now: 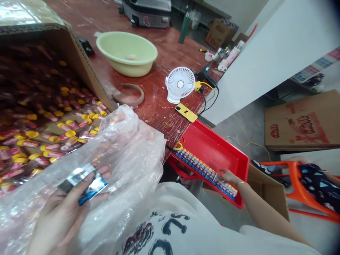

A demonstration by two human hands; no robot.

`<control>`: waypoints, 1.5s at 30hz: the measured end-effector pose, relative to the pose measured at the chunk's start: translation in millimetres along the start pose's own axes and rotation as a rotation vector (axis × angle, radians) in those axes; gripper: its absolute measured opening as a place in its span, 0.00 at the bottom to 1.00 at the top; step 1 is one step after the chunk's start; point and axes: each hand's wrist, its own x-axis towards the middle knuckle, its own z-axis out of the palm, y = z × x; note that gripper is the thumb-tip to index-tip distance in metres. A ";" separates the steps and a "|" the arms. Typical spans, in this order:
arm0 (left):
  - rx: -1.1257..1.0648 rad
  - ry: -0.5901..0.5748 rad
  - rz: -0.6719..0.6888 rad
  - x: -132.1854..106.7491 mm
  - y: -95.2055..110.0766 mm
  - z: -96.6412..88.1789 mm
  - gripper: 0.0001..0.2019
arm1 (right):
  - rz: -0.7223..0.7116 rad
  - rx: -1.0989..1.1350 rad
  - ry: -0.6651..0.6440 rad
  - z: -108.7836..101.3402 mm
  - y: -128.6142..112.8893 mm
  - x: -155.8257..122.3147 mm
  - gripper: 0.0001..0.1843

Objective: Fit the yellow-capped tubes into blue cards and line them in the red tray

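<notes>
My left hand (71, 209) is closed on a small glossy blue-and-silver packet (93, 187), pinned between thumb and fingers. It is above a sheet of clear plastic (140, 141) that drapes from the box beside me. My right hand (225, 177) reaches into a red tray (212, 141), its fingers bent at a long row of small blue printed packets (196, 164) along the near side. Whatever lies between those fingertips is too small to make out.
A cardboard box (87, 71) at left holds many small clear tubes with yellow caps (39, 159). On the red table stand a pale green basin (127, 46), a white fan (180, 83), a yellow phone (186, 112) and a tape ring (140, 94). An orange stool (293, 180) is at right.
</notes>
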 end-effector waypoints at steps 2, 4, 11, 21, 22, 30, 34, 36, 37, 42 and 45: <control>-0.016 -0.043 0.011 2.2 -2.2 -7.4 0.16 | 0.054 -0.050 -0.002 -10.2 -11.6 16.3 0.12; -0.052 -0.064 0.060 1.6 -5.6 -15.7 0.20 | 0.062 -0.082 -0.007 -13.5 -37.8 41.2 0.08; -0.165 -0.134 0.152 4.6 -17.2 -38.9 0.18 | -0.741 0.115 -0.193 95.3 -286.4 94.1 0.09; -0.333 -0.092 0.188 4.2 -27.6 -39.9 0.18 | -1.004 0.071 -0.623 303.3 -493.1 74.9 0.05; -0.345 -0.078 0.181 4.6 -27.1 -40.6 0.18 | -0.995 0.083 -0.636 304.7 -489.9 76.8 0.04; -0.379 -0.180 0.164 13.7 -24.8 -34.2 0.22 | -0.957 0.178 -0.705 268.4 -445.5 91.8 0.06; -0.383 -0.129 0.177 12.4 -24.2 -31.7 0.20 | -0.915 0.318 -0.611 254.6 -449.5 83.0 0.15; -0.371 -0.141 0.178 10.1 -23.4 -32.2 0.19 | -0.862 0.455 -0.626 244.4 -457.6 73.9 0.17; -0.363 -0.152 0.179 9.0 -22.9 -32.6 0.19 | -0.851 0.515 -0.655 238.0 -462.0 69.1 0.17; -0.324 -0.170 0.197 7.0 -21.3 -32.0 0.18 | -0.932 0.492 -0.760 193.5 -480.8 53.5 0.15; -0.300 -0.164 0.267 7.2 -21.4 -30.6 0.16 | -1.046 0.338 -0.885 165.4 -489.6 50.9 0.13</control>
